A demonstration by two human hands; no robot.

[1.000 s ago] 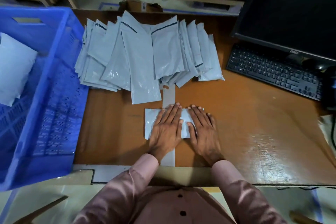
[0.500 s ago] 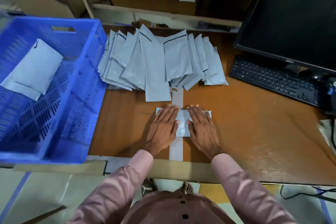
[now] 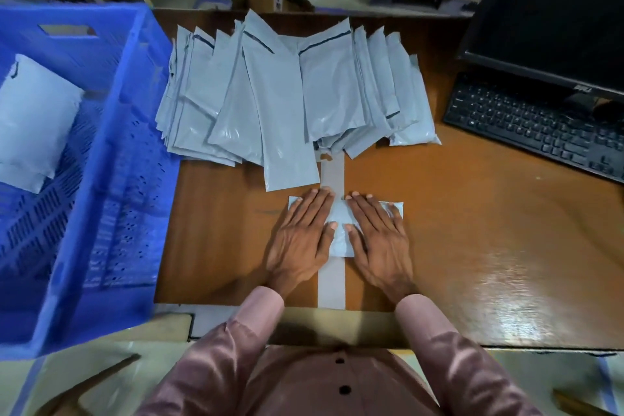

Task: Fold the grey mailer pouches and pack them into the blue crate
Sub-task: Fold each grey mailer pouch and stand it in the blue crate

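A folded grey mailer pouch [image 3: 341,226] lies flat on the brown table near its front edge. My left hand [image 3: 302,236] presses on its left part with straight fingers. My right hand [image 3: 380,236] presses on its right part the same way. Behind them a fanned pile of several unfolded grey pouches [image 3: 290,94] is spread over the back of the table. The blue crate [image 3: 131,159] stands at the left, and a folded pouch [image 3: 32,118] lies inside it.
A black keyboard [image 3: 537,125] and a dark monitor [image 3: 557,7] stand at the right back. A grey tape strip [image 3: 332,280] runs across the table [image 3: 489,230] under the pouch. Cardboard and shelving line the back edge.
Both hands have stayed flat on the folded pouch and slid slightly apart. The camera view has shifted, so the crate shows more of its inside than one second ago.
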